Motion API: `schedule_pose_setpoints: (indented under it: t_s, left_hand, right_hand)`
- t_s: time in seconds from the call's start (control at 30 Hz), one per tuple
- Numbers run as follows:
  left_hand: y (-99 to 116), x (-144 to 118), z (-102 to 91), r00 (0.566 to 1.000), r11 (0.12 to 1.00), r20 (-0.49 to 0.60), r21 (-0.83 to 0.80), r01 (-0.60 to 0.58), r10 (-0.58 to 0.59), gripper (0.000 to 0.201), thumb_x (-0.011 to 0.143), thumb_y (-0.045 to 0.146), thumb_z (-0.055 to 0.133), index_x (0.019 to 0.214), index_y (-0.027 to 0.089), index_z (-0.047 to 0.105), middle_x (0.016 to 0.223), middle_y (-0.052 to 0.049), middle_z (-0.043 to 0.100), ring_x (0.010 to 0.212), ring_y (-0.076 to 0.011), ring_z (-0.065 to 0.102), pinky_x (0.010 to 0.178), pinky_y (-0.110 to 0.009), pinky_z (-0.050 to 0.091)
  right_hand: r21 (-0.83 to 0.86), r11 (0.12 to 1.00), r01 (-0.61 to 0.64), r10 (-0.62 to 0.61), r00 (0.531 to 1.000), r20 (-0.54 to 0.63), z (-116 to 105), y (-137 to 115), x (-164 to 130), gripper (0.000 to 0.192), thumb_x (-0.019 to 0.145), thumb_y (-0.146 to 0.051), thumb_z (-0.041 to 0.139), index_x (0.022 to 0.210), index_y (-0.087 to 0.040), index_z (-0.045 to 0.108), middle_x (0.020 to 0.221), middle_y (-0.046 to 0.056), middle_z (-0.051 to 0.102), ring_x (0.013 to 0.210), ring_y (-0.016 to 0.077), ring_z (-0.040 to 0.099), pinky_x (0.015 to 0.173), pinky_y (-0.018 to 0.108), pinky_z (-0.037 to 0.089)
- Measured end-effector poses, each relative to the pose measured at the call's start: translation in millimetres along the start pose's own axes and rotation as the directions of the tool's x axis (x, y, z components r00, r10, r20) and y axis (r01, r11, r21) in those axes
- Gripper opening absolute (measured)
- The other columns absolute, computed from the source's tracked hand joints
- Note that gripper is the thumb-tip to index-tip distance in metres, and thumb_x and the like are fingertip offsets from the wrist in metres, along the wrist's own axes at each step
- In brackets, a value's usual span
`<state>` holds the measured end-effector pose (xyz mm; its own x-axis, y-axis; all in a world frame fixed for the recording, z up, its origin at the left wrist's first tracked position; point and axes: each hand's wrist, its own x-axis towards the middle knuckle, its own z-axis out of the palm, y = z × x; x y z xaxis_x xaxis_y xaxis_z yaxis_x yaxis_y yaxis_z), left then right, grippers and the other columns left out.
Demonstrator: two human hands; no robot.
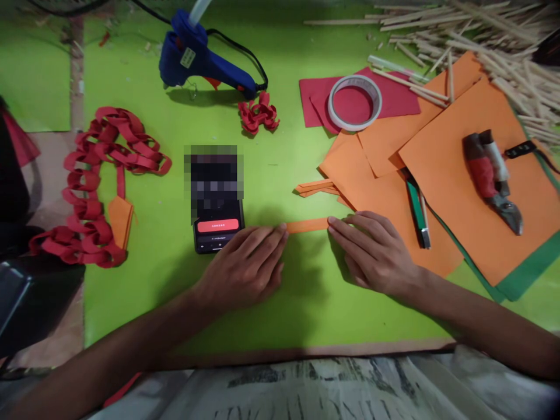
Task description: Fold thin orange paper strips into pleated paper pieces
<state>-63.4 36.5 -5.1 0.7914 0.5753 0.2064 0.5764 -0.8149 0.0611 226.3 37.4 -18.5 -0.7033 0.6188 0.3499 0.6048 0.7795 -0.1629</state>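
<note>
A narrow orange paper strip (pixel 307 225) lies flat on the green sheet (pixel 271 175). My left hand (pixel 247 265) presses its fingertips on the strip's left end. My right hand (pixel 371 248) presses on the right end, fingers flat and spread. Both hands rest palm down on the green sheet. A black phone (pixel 217 233) sits just left of my left hand.
A red paper chain (pixel 98 181) lies at left. A blue glue gun (pixel 196 55) and a small red paper curl (pixel 259 114) are at the back. Orange sheets (pixel 459 192), tape roll (pixel 354 102), pliers (pixel 492 175), a pen (pixel 417 213) and wooden sticks (pixel 472 35) fill the right.
</note>
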Motion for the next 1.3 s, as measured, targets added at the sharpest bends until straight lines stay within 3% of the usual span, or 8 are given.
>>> schedule_pose_setpoints:
  t_s: [0.17,0.33,0.6,1.3]
  left_hand:
    - [1,-1,1.4,1.000,0.999,0.001,0.044,-0.001,0.001,0.036,0.095,0.023,0.054,0.124,0.006,0.067,0.132,-0.017,0.067,0.117,-0.0279,0.064,0.096,-0.040,0.053]
    - [0,-1,1.4,0.999,0.999,-0.028,0.040,-0.034,0.035,0.040,0.093,0.023,0.058,0.125,0.000,0.065,0.127,-0.020,0.068,0.110,-0.0293,0.067,0.092,-0.041,0.053]
    - [-2,0,3.3,0.999,0.999,-0.038,0.016,-0.028,0.028,0.042,0.092,0.022,0.059,0.126,-0.002,0.064,0.127,-0.019,0.069,0.106,-0.0290,0.068,0.090,-0.042,0.055]
    - [4,0,0.3,0.997,0.992,-0.059,0.120,-0.038,0.045,0.039,0.093,0.025,0.061,0.119,-0.002,0.068,0.124,-0.020,0.071,0.104,-0.0288,0.070,0.084,-0.040,0.059]
  right_hand:
    - [-0.014,1.000,0.005,-0.005,1.000,0.006,-1,-1,2,0.043,0.085,-0.011,0.059,0.128,-0.006,0.061,0.129,0.015,0.069,0.113,0.0307,0.062,0.097,0.051,0.056]
    - [-0.004,1.000,0.010,-0.010,1.000,-0.016,1,0,1,0.038,0.086,-0.010,0.057,0.124,-0.006,0.063,0.125,0.015,0.071,0.115,0.0312,0.062,0.098,0.050,0.054]
    - [0.068,0.996,0.058,-0.056,0.998,-0.029,3,7,-2,0.044,0.084,-0.009,0.058,0.126,0.001,0.062,0.123,0.018,0.071,0.113,0.0344,0.062,0.097,0.053,0.055]
    - [0.033,0.995,0.092,-0.091,0.995,-0.048,3,8,-3,0.041,0.083,-0.006,0.058,0.123,0.002,0.063,0.123,0.018,0.071,0.113,0.0348,0.063,0.096,0.053,0.057]
